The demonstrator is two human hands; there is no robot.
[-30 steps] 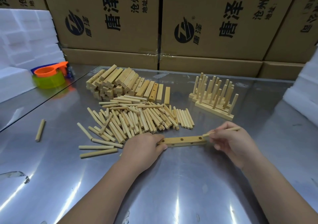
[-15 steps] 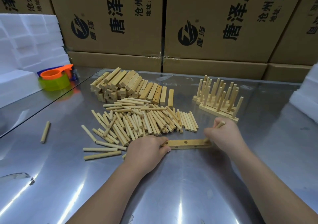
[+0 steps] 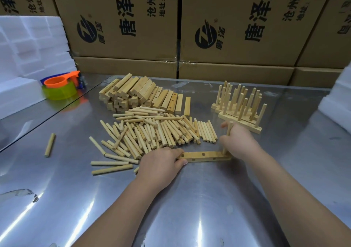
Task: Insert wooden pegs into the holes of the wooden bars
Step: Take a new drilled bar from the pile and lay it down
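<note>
A wooden bar (image 3: 206,156) with several holes lies flat on the steel table, in front of a heap of loose wooden pegs (image 3: 152,132). My left hand (image 3: 161,164) grips the bar's left end. My right hand (image 3: 240,142) pinches one peg (image 3: 228,134) that stands nearly upright over the bar's right end; its lower tip is at the end hole. Whether the tip sits inside the hole is hidden by my fingers.
A stack of bare bars (image 3: 140,94) lies behind the pegs. Finished bars with upright pegs (image 3: 241,106) stand at the right rear. A stray peg (image 3: 50,145) lies far left. An orange scoop on a green tape roll (image 3: 59,89), white foam blocks (image 3: 22,56) and cardboard boxes (image 3: 237,24) ring the table.
My right hand has swung its peg from lying nearly level to standing upright at the bar's right end. My left hand has stayed on the bar's left end.
</note>
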